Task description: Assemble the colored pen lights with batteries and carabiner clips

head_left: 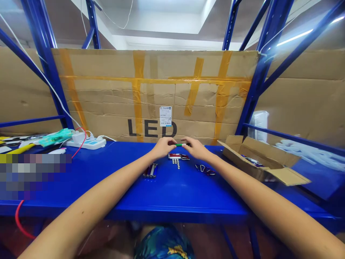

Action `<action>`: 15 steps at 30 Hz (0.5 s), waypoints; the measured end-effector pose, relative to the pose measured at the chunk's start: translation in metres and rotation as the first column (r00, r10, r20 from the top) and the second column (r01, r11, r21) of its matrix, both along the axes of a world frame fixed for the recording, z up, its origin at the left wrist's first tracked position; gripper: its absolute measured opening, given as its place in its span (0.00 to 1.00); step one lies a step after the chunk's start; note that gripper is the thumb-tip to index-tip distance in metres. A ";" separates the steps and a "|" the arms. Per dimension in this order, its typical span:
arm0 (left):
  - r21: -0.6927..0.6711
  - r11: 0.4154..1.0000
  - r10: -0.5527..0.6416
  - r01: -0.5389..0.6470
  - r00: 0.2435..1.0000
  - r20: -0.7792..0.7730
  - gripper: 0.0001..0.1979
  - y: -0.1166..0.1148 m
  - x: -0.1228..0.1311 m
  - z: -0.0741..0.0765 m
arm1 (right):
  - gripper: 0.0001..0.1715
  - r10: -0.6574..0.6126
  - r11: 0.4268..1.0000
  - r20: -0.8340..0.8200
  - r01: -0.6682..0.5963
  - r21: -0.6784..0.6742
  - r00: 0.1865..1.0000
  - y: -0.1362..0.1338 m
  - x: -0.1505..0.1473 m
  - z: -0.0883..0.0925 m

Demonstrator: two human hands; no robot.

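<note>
My left hand point(164, 146) and my right hand point(196, 148) meet over the middle of the table. Between them is a slim green tube point(179, 145), each end pinched in the fingers of one hand. Just below it lie several red and silver tubes point(176, 156) side by side, with clips at their right end. Several small round silver pieces, like button cells point(176, 163), sit in short rows beneath those. Nearer my left forearm is a row of dark, silver and blue tubes point(152, 170). Several carabiner clips point(205, 169) lie by my right forearm.
An open cardboard box point(242, 162) with metallic pieces inside stands at the right. On the left are a white power strip point(90, 143), cables and a cluttered pile. A large cardboard sheet point(113, 100) backs the blue table point(172, 198), between blue shelf posts.
</note>
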State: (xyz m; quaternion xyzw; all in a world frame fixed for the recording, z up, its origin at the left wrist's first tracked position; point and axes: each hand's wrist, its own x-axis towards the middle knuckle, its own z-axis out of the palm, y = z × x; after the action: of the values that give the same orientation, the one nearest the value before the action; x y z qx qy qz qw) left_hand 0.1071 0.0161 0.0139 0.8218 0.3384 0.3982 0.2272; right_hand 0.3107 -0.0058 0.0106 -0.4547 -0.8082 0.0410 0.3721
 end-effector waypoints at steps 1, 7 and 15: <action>0.005 1.000 0.030 -0.029 0.999 -0.019 0.08 0.008 0.001 -0.002 | 0.17 -0.054 0.998 -0.011 0.054 -0.035 0.998 0.008 0.002 -0.002; 0.038 0.992 0.123 -0.120 0.988 -0.096 0.06 0.033 -0.006 -0.015 | 0.08 -0.108 0.981 0.038 0.113 -0.160 0.993 0.033 0.007 -0.014; -0.028 0.987 0.153 -0.161 0.970 -0.187 0.06 0.032 -0.013 -0.022 | 0.12 -0.084 0.979 0.229 0.122 -0.160 0.970 0.024 0.006 -0.012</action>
State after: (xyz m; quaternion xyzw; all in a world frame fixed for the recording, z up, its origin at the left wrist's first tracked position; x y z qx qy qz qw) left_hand 0.0945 0.0478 -0.0085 0.8207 0.4304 0.3296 0.1801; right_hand 0.3163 0.0182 -0.0016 -0.5285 -0.8131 0.0409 0.2405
